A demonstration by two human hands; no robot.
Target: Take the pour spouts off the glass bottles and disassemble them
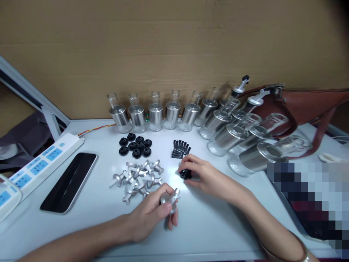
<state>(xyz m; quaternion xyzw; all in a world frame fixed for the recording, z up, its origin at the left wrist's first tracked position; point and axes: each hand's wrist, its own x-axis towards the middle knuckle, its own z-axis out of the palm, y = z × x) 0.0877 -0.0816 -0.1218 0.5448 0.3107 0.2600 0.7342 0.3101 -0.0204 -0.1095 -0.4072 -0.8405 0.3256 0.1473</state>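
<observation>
Near the front of the white table, my left hand (155, 211) is closed around a silver metal spout (172, 199), its narrow tube pointing up and right. My right hand (200, 173) reaches into a small pile of black parts (185, 174), fingers curled over it; whether it pinches one cannot be made out. Just behind lie several thin black pieces (177, 154) in a cluster. A heap of silver spouts (141, 178) is to the left of my hands, with several round black stoppers (132, 146) behind it.
Glass bottles with metal sleeves (155, 112) line the back and right, two with spouts fitted. A phone (69, 183) and power strip (38, 169) lie at left. A brown bag (308, 109) sits back right; a pixelated area covers the right edge.
</observation>
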